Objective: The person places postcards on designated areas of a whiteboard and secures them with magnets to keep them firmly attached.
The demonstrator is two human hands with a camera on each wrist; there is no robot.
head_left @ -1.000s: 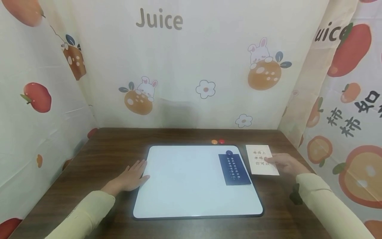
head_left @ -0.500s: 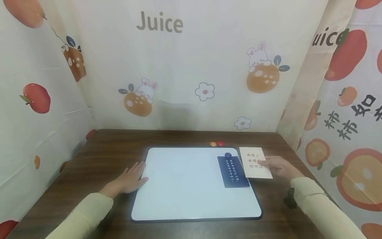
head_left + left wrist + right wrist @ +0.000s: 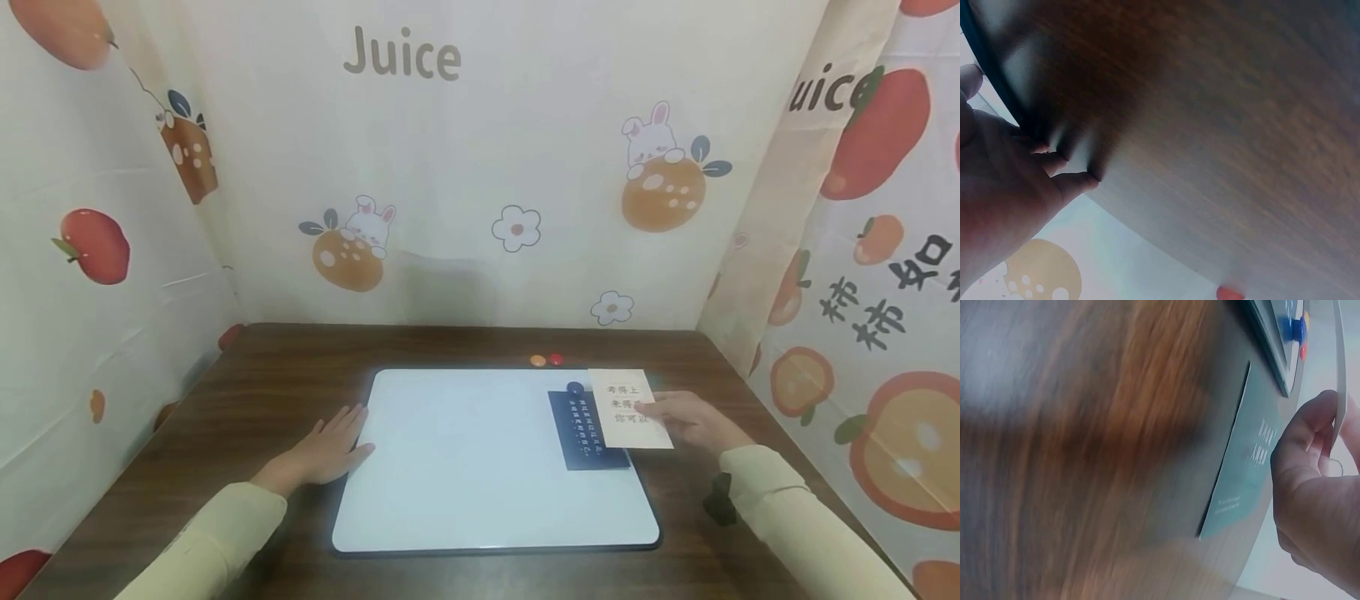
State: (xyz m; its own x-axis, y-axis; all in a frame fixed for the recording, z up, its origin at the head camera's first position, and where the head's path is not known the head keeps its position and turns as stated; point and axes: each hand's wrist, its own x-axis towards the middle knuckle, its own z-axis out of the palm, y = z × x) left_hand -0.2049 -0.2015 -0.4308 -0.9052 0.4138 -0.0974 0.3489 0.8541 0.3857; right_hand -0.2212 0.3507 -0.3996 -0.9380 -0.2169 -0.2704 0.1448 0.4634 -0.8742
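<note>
- Left grip [image 3: 322, 450]: lay at the left edge of the whiteboard [image 3: 450, 467] with fingers extended, grasping nothing; no shift noted over the last second.
- Right grip [image 3: 690, 421]: pinched the cream card [image 3: 617, 404] between thumb and fingers at its right side.
- Change: within the second I had carried the card leftward, from beside the board to over its right edge. In my judgement, the work of bringing it onto the board was under way and not complete; the card appeared raised, not set down.
- Green card [image 3: 1241, 456]: lay on the desk [image 3: 300, 358] just beside the board, below my right grip in the right wrist view; largely hidden from the head view.
- Obstruction: the blue card [image 3: 576, 442] lay on the board's right part, partly covered from view by the cream one. The blue magnet [image 3: 575, 388] sat at its top edge. I judged both liable to catch a low pass.
- Beyond the board's far edge: the orange magnet [image 3: 537, 361] and the red magnet [image 3: 556, 360], side by side.
- Farthest: the printed cloth [image 3: 450, 167], behind the desk.
</note>
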